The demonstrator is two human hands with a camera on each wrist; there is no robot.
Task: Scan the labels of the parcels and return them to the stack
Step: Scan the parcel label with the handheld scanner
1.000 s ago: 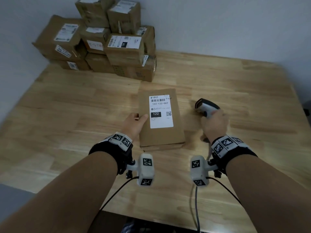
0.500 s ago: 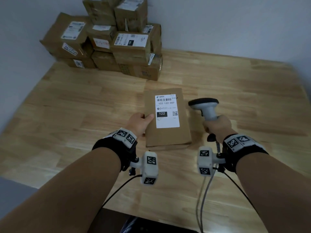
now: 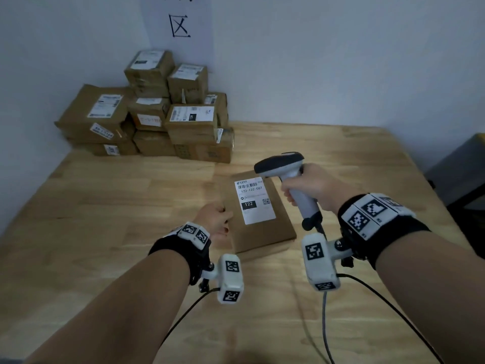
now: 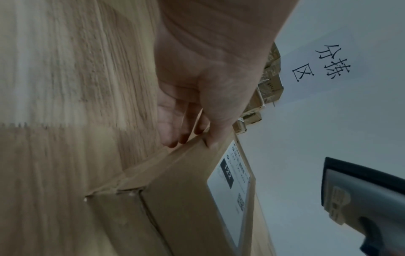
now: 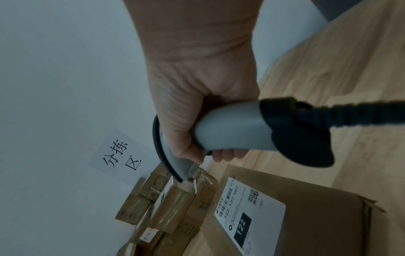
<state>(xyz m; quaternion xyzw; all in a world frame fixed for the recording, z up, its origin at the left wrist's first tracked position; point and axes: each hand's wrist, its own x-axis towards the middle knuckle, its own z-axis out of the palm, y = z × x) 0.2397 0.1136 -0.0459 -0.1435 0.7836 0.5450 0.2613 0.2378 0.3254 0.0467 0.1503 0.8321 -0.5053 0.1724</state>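
All three views are dimly and evenly lit, with a cool grey cast; only soft shadows are thrown on the table [image 3: 105, 206]. Wide-angle bending is seen at the edges; the wrist views are smeared by blur.

Flat brown cardboard parcel [image 3: 262, 227] lies on wooden table [image 3: 105, 206], label side up. White label [image 3: 256, 199] on top: barcode, "122-122-C07", black block "122", small QR code. Grey handheld scanner [image 3: 288, 177] with dark head held above parcel's far right corner, head pointing left. Stack of taped brown parcels [image 3: 157, 114], labels showing, sits in table's far left corner against wall.
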